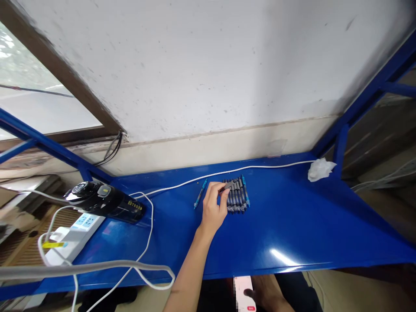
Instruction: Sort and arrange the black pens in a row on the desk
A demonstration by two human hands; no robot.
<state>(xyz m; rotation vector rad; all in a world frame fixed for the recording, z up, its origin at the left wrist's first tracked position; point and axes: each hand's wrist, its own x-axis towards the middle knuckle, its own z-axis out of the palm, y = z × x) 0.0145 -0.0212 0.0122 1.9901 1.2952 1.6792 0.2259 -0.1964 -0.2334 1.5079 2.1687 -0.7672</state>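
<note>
The left hand point(214, 204) pinches, seemingly for aligning, the pen row point(239, 198) at ten o'clock; gentle release seems needed. The right hand point(267, 291) grips a phone point(242, 288).

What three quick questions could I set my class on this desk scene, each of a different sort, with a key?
1. Multiple choice: what is in the right hand?
A) a cup
B) a phone
C) a knife

2. True or false: one blue pen lies apart from the row of pens.

3. Fill in: as pictured, the bottle is on the ____ of the row, and the white wad is on the opposite side.

Key: 1. B; 2. true; 3. left
</note>
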